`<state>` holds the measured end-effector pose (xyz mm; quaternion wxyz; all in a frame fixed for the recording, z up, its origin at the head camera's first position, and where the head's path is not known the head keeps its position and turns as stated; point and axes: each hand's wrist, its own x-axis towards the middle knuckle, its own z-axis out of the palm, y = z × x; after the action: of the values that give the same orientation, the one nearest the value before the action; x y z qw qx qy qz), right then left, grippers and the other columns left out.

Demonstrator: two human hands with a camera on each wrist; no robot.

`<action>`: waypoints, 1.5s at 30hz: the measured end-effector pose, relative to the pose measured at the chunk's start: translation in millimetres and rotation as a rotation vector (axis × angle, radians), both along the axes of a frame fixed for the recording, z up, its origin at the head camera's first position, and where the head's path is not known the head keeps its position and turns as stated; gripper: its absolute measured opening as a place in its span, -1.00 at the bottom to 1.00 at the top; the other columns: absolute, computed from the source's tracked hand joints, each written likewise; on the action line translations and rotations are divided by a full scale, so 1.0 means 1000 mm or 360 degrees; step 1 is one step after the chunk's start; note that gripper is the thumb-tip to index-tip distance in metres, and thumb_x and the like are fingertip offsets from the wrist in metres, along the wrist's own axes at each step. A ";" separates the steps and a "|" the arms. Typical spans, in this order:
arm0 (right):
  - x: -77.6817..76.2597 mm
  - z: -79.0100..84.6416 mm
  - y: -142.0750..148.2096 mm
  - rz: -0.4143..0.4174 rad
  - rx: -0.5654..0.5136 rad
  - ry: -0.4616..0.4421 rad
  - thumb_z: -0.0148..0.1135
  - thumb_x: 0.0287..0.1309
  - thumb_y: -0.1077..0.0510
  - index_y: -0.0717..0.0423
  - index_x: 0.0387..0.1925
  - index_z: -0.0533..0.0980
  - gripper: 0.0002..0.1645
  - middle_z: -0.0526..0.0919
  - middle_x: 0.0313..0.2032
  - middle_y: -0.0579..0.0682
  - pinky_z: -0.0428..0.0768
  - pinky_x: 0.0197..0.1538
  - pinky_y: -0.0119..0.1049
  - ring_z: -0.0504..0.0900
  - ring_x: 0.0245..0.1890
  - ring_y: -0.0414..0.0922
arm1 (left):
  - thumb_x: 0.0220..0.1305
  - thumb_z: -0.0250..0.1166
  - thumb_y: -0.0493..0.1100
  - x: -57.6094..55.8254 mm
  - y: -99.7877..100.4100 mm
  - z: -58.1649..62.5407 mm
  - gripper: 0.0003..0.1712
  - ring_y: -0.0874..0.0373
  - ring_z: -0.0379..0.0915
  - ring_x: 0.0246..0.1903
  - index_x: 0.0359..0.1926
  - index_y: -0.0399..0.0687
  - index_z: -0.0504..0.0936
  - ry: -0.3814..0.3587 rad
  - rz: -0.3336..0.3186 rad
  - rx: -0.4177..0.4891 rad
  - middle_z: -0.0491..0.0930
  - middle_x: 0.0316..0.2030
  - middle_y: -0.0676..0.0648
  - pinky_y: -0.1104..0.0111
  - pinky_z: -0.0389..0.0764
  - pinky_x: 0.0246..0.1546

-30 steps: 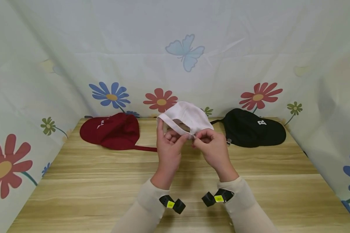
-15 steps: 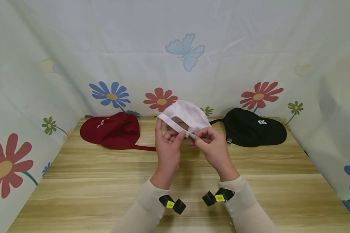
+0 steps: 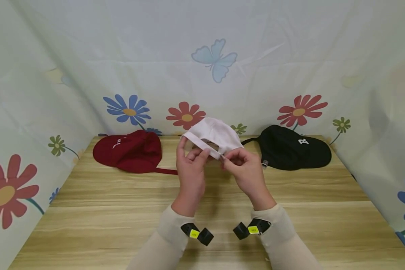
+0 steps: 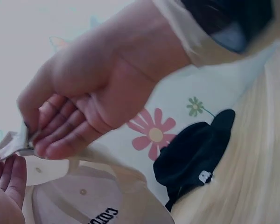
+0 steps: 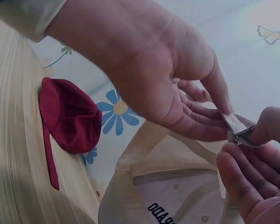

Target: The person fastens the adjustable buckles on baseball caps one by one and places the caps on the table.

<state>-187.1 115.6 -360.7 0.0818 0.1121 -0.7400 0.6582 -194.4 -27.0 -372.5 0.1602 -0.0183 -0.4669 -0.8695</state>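
White baseball cap (image 3: 227,135), back strap (image 3: 201,144) pinched in left hand (image 3: 190,173) and right hand (image 3: 248,170), metal buckle (image 5: 244,134) between the two, maroon baseball cap (image 3: 135,154) at left, black baseball cap (image 3: 285,150) at right

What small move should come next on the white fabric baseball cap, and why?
Probably the left hand should slide the narrow white fabric strap of the white cap along the small grey metal clasp while the right hand holds the clasp steady: strap and clasp appear to meet where both hands pinch. Whether the strap is threaded is unclear.
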 end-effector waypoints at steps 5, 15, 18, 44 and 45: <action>-0.001 -0.002 0.000 -0.0007 0.0031 0.0024 0.30 0.07 0.32 0.28 -0.40 0.53 -0.91 0.66 -0.40 0.14 0.67 -0.32 -0.35 0.67 -0.46 -0.11 | 0.22 0.26 -0.44 -0.002 -0.001 0.006 -0.31 0.17 0.59 -0.23 0.31 0.01 0.24 -0.0017 -0.0018 0.0139 0.64 -0.35 -0.02 0.28 0.68 -0.13; 0.000 -0.002 0.000 0.0118 -0.0084 0.0033 0.20 0.08 0.43 0.33 -0.39 0.44 -0.92 0.66 -0.26 0.34 0.72 -0.22 -0.26 0.75 -0.40 -0.09 | 0.16 0.24 -0.54 0.000 -0.002 0.008 -0.38 0.14 0.60 -0.22 0.17 -0.02 0.29 -0.0004 -0.0002 0.0166 0.63 -0.28 -0.04 0.31 0.66 -0.15; 0.000 -0.003 0.001 0.0139 -0.0136 0.0001 0.23 0.12 0.40 0.33 -0.32 0.47 -0.90 0.67 -0.30 0.26 0.72 -0.19 -0.20 0.75 -0.39 -0.06 | 0.16 0.24 -0.55 0.001 -0.001 0.008 -0.37 0.15 0.60 -0.24 0.17 -0.02 0.28 -0.0003 0.0001 0.0175 0.62 -0.29 -0.04 0.33 0.66 -0.16; 0.000 -0.007 0.000 0.0066 -0.0207 -0.0006 0.23 0.08 0.41 0.33 -0.41 0.42 -0.87 0.65 -0.26 0.14 0.72 -0.23 -0.17 0.72 -0.43 -0.11 | 0.30 0.21 -0.39 0.002 -0.007 0.011 -0.85 0.14 0.59 -0.39 -0.15 -0.18 0.46 -0.0098 0.0005 0.0379 0.56 -0.27 -0.08 0.34 0.69 -0.23; 0.000 -0.007 0.000 0.0073 -0.0221 -0.0014 0.22 0.07 0.42 0.34 -0.40 0.40 -0.87 0.65 -0.26 0.14 0.72 -0.23 -0.15 0.72 -0.43 -0.11 | 0.28 0.22 -0.40 0.001 -0.008 0.011 -0.88 0.15 0.58 -0.39 -0.20 -0.17 0.48 -0.0109 0.0020 0.0382 0.53 -0.28 -0.08 0.35 0.69 -0.24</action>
<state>-186.9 115.2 -367.3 0.0712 0.1201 -0.6900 0.7102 -193.6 -34.9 -361.5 0.1507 0.0338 -0.3648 -0.9182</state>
